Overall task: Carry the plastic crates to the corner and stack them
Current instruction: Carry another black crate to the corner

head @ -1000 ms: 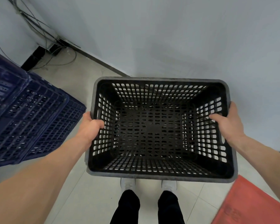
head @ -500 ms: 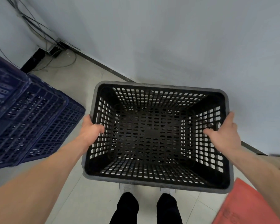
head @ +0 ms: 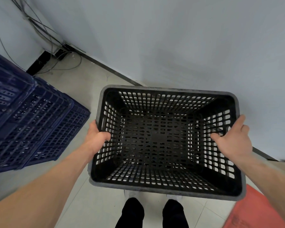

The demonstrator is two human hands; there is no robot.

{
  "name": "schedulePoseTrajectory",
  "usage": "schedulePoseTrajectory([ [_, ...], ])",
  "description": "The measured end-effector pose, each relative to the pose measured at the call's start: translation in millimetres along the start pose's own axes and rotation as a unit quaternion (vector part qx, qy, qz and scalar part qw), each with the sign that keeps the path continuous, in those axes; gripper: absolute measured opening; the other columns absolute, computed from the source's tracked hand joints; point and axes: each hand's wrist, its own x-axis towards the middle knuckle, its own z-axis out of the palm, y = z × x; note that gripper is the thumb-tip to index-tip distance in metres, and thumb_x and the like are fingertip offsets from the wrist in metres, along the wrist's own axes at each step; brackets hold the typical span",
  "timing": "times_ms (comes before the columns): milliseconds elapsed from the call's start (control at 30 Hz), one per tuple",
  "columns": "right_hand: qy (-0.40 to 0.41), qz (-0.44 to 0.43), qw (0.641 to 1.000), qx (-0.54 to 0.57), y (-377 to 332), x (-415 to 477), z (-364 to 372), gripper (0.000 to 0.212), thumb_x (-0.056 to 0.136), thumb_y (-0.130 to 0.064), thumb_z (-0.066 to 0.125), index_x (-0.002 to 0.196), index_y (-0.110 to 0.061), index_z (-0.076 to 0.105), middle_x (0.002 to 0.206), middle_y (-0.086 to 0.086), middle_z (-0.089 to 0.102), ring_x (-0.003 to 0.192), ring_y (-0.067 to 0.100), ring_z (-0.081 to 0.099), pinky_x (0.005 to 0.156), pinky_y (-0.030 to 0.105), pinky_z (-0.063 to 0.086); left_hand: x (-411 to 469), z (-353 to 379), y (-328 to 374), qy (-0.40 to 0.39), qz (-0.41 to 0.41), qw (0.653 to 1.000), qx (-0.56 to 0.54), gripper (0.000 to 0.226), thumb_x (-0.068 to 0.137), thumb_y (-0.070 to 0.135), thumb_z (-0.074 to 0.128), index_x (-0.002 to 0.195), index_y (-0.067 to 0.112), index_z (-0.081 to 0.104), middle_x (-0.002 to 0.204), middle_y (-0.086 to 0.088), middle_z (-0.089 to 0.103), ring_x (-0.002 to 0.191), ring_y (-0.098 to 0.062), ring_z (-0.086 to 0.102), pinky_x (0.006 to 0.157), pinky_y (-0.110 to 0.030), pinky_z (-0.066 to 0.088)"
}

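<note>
The left hand (head: 97, 139) clamps the left rim of the black crate (head: 168, 89), thumb curled inside, fingers hidden outside. The right hand (head: 234, 140) holds the right wall more loosely, thumb inside on the lattice, fingers draped over the rim. The crate, a rectangular plastic grid with rounded corners and a dull grey rim, hangs at centre frame over pale tiles (head: 92, 203). Ribbed blue crates (head: 31, 122) sit at left, thin cables (head: 44, 30) at upper left, and a matte red surface (head: 260, 209) at lower right.
</note>
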Motion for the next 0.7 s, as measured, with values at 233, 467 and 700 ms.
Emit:
schedulePoseTrajectory([
  [233,-0.068,0.013,0.997,0.02,-4,0,-11,0.125,0.084,-0.036,0.082,0.164,-0.014,-0.011,0.162,0.029,0.019,0.138,0.051,0.042,0.112,0.057,0.038,-1,-4,3,-0.009,-0.006,1.0,-0.003,0.061,0.081,-0.002,0.063,0.129,0.024,0.035,0.115,-0.001,0.057,0.111,-0.027,0.057,0.101,-0.048,0.046],
  [467,-0.129,-0.013,0.992,0.002,-20,-10,-68,0.084,0.076,-0.06,0.067,0.147,-0.022,0.041,0.145,0.023,0.044,0.138,0.04,0.041,0.11,0.052,0.039,-29,-44,22,-0.066,0.011,0.985,0.16,0.089,0.083,0.018,0.072,0.158,0.018,0.026,0.163,-0.011,0.023,0.15,-0.031,0.023,0.121,-0.046,0.022],
  [700,-0.125,-0.083,0.989,0.004,-84,-73,-103,0.097,0.091,-0.061,0.065,0.166,-0.022,0.018,0.17,0.015,0.021,0.156,0.032,0.024,0.124,0.047,0.025,-91,-101,55,-0.057,0.067,0.986,0.144,0.09,0.09,0.028,0.069,0.162,0.021,0.016,0.169,-0.007,0.01,0.154,-0.028,0.015,0.121,-0.044,0.021],
])
